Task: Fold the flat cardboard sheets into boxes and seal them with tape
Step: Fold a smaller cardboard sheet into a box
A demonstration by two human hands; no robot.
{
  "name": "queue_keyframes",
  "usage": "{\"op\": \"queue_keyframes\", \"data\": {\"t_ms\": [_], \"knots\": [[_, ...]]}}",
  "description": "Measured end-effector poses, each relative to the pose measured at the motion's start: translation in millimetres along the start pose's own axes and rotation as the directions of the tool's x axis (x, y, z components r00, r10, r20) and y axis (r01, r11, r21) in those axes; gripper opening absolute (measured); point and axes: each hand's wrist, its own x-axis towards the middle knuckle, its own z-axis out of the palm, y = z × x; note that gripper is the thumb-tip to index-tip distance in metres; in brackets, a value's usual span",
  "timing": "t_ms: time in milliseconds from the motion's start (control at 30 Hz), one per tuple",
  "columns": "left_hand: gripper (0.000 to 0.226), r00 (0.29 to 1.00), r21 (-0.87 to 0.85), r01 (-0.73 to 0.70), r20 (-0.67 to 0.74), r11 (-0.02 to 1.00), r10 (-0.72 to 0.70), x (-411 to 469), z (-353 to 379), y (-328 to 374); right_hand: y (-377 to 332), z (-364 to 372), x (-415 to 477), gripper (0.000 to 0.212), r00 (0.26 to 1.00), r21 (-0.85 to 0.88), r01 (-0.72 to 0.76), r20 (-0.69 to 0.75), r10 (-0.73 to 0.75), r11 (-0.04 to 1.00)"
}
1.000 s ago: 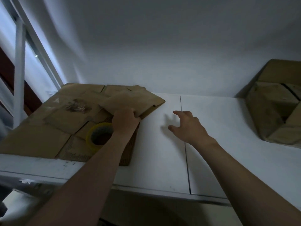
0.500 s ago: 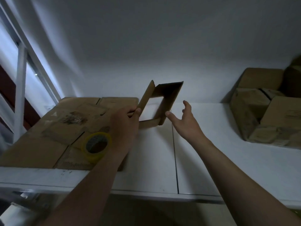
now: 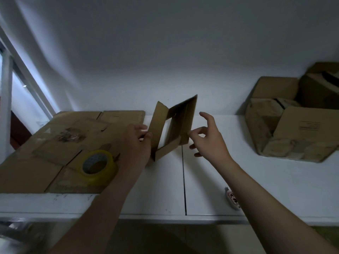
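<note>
Pinching hollow, open-ended cardboard box

The right forearm hides part of a small labelled object; stacked boxes leave the right edge.

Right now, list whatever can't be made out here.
Head view only:
Print on the small packet: too small, partly behind the right forearm.
Box pile: cut off by the right edge.
Whether the right hand touches the cardboard sleeve: motion blur.
Fingertips of the left hand: hidden behind that sleeve.
</note>
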Motion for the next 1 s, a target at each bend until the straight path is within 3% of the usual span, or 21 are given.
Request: {"op": "queue_keyframes", "data": {"t_ms": [167, 233, 367, 467, 600, 700, 1000], "knots": [[0.04, 0.977, 0.113, -0.174, 0.143, 0.978, 0.157, -4.8, 0.5, 1.8, -3.3, 3.5, 5.5, 0.071, 0.998, -0.101, 0.066, 0.017, -0.065, 0.993], [0.049, 0.985, 0.103, -0.122, 0.135, 0.987, 0.108, -1.4, -4.0, 1.9, -3.2, 2.3, 9.1, 0.068, 0.997, -0.074, 0.066, 0.035, -0.063, 0.995], [0.043, 0.998, 0.03, -0.054, 0.013, 0.998, 0.053, 10.4, -15.8, 0.2, -10.9, -2.5, 15.2, 0.077, 0.995, -0.004, 0.068, 0.079, -0.068, 0.998], [0.039, 0.995, 0.043, -0.044, 0.092, 0.998, 0.04, 14.7, -21.3, -3.7, -18.0, -4.8, 17.1, 0.094, 0.987, -0.032, 0.083, 0.144, -0.077, 0.996], [0.091, 0.963, -0.006, -0.005, 0.27, 1.0, 0.006, 15.8, -27.2, -5.1, -21.3, -10.8, 17.2, 0.1, 0.984, -0.039, 0.076, 0.165, -0.069, 0.996], [0.12, 0.922, 0.082, -0.078, 0.386, 0.994, 0.04, 16.5, -30.8, -5.7, -19.8, -12.1, 17.3, 0.101, 0.987, -0.128, 0.098, 0.138, -0.08, 0.987], [0.089, 0.917, 0.116, -0.223, 0.361, 0.968, 0.168, 4.3, -17.8, -9.4, -32.0, -24.6, 10.0, 0.117, 0.981, -0.42, 0.126, 0.187, -0.05, 0.899]]}}
